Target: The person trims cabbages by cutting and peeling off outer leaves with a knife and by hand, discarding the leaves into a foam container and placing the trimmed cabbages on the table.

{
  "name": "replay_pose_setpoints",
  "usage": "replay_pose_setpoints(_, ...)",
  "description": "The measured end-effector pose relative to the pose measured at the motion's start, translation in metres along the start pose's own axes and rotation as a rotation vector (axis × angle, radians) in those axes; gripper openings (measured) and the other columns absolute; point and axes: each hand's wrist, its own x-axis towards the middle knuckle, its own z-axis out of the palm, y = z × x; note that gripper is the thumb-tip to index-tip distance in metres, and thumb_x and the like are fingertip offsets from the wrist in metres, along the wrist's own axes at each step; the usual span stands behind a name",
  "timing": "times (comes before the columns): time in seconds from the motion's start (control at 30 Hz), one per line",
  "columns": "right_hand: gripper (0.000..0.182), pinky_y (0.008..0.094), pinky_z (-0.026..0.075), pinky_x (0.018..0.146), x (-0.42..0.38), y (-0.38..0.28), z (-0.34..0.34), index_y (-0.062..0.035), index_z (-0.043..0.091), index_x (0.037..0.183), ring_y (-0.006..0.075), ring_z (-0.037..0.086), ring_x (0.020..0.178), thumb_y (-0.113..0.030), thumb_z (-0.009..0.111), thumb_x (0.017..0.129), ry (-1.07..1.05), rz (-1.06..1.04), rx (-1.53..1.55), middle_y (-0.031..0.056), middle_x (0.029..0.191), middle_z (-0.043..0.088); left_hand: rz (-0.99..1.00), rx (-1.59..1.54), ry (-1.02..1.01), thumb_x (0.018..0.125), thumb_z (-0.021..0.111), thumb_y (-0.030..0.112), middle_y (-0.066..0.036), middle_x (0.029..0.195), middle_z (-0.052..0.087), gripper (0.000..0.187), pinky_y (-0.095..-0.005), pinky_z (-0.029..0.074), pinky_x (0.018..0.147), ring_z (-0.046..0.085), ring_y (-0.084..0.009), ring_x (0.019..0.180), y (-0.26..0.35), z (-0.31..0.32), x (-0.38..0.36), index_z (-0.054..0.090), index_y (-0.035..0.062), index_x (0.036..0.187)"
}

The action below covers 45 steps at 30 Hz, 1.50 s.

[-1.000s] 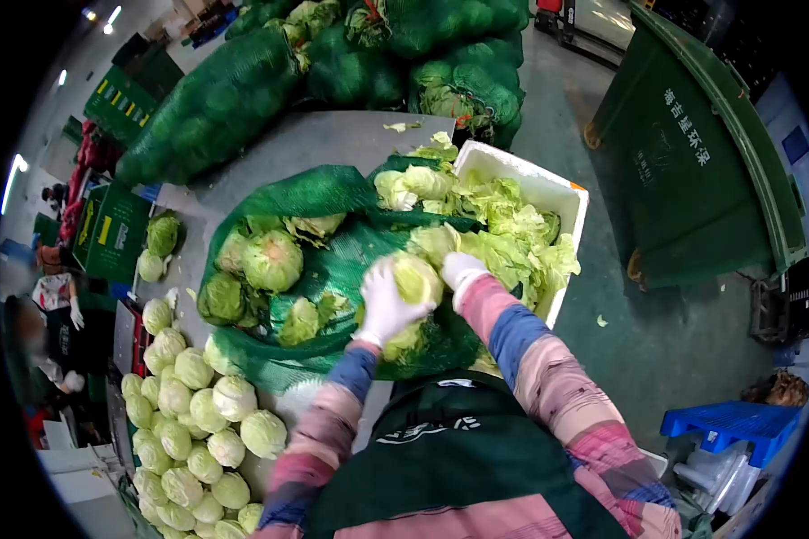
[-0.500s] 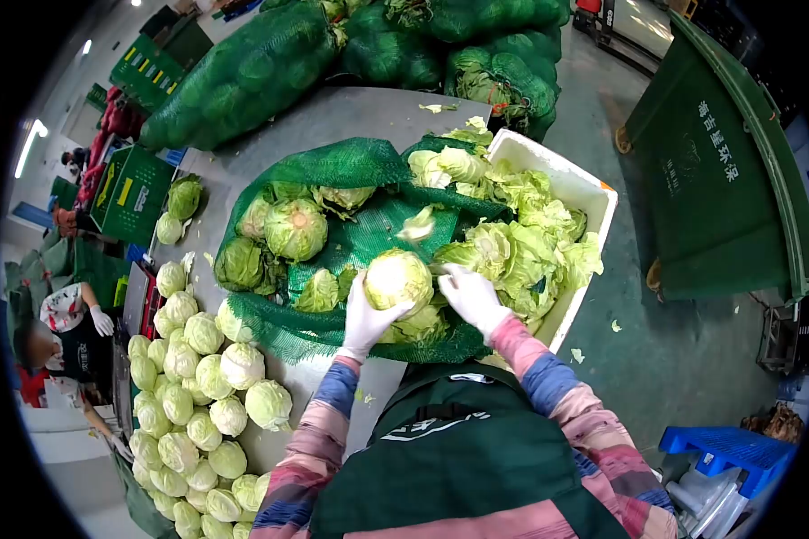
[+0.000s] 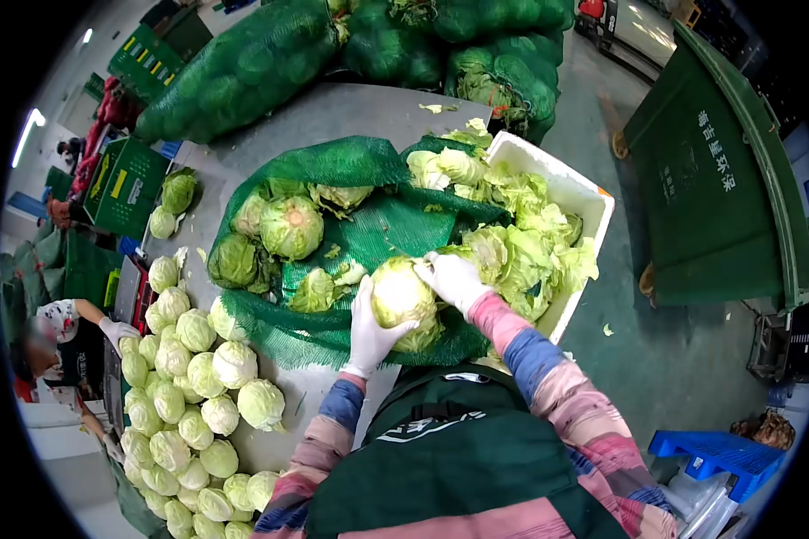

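A pale, round cabbage is between my two white-gloved hands, above the near edge of a spread green mesh sack. My left hand grips its left side with the thumb across the lower front. My right hand has its fingers bent against the upper right of the cabbage; whether they pinch a leaf is hidden. Several leafier cabbages lie in the sack to the left. Loose leaves rest on the mesh beside my left hand. At the right, a white foam box is heaped with torn outer leaves.
Many trimmed cabbages are piled on the left of the metal table. Full mesh sacks line the back. A large green bin and a blue pallet stand right. A co-worker's gloved hand touches the pile.
My right hand has moved left and up onto the cabbage. A falling leaf piece now lies on the sack. The co-worker's hand has come down to the pile.
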Motion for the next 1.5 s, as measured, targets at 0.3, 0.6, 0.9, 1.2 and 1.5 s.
replay_pose_setpoints(0.3, 0.04, 0.0455, 0.053, 0.075, -0.015, 0.127, 0.018, -0.0088, 0.06, 0.12, 0.037, 0.067, 0.081, -0.033, 0.059, 0.089, 0.202, 0.391, -0.028, 0.0199, 0.085, 0.069, -0.268, -0.498, -0.15, 0.069, 0.087, 0.02, -0.021, 0.143, 0.041, 0.098, -0.0361, 0.033, 0.112, 0.043, -0.0299, 0.132, -0.037, -0.028, -0.024, 0.028, -0.0037, 0.144)
replay_pose_setpoints(0.6, 0.063, 0.0444, 0.052, 0.07, -0.037, -0.001, -0.024, -0.0169, 0.036, 0.147, 0.0386, 0.066, 0.072, -0.054, 0.043, 0.096, -0.046, -0.245, -0.197, 0.0198, 0.08, 0.069, -0.071, 0.021, 0.111, 0.061, 0.087, 0.043, -0.025, 0.126, 0.05, 0.098, -0.0451, 0.041, 0.1, 0.049, -0.0409, 0.116, 0.014, 0.012, 0.03, 0.039, -0.0025, 0.133)
replay_pose_setpoints(0.9, 0.064, 0.0484, 0.051, 0.073, -0.025, -0.002, -0.028, -0.0178, 0.04, 0.146, 0.0397, 0.065, 0.07, -0.058, 0.04, 0.096, -0.061, -0.273, -0.067, 0.0229, 0.076, 0.066, -0.097, -0.072, -0.133, 0.056, 0.091, 0.04, -0.022, 0.127, 0.049, 0.107, -0.043, 0.038, 0.104, 0.046, -0.0385, 0.118, 0.002, -0.005, 0.023, 0.037, 0.0002, 0.139)
replay_pose_setpoints(1.2, 0.068, 0.0451, 0.053, 0.08, 0.013, 0.031, 0.01, -0.005, 0.044, 0.141, 0.0394, 0.066, 0.09, -0.057, 0.037, 0.097, -0.079, 0.084, 0.184, 0.0247, 0.102, 0.068, 0.036, 0.025, -0.216, 0.052, 0.093, 0.032, -0.019, 0.136, 0.046, 0.107, -0.0401, 0.034, 0.109, 0.044, -0.0349, 0.122, -0.014, -0.032, 0.017, 0.042, 0.0072, 0.143)
replay_pose_setpoints(1.5, 0.068, 0.0462, 0.05, 0.085, -0.027, 0.002, 0.047, 0.0084, 0.04, 0.138, 0.0433, 0.064, 0.09, -0.048, 0.033, 0.1, -0.088, 0.093, 0.371, 0.0326, 0.102, 0.063, -0.303, -0.205, -0.017, 0.065, 0.088, 0.034, -0.026, 0.13, 0.048, 0.097, -0.0384, 0.043, 0.1, 0.053, -0.0336, 0.117, -0.025, -0.015, 0.032, 0.038, -0.0098, 0.136)
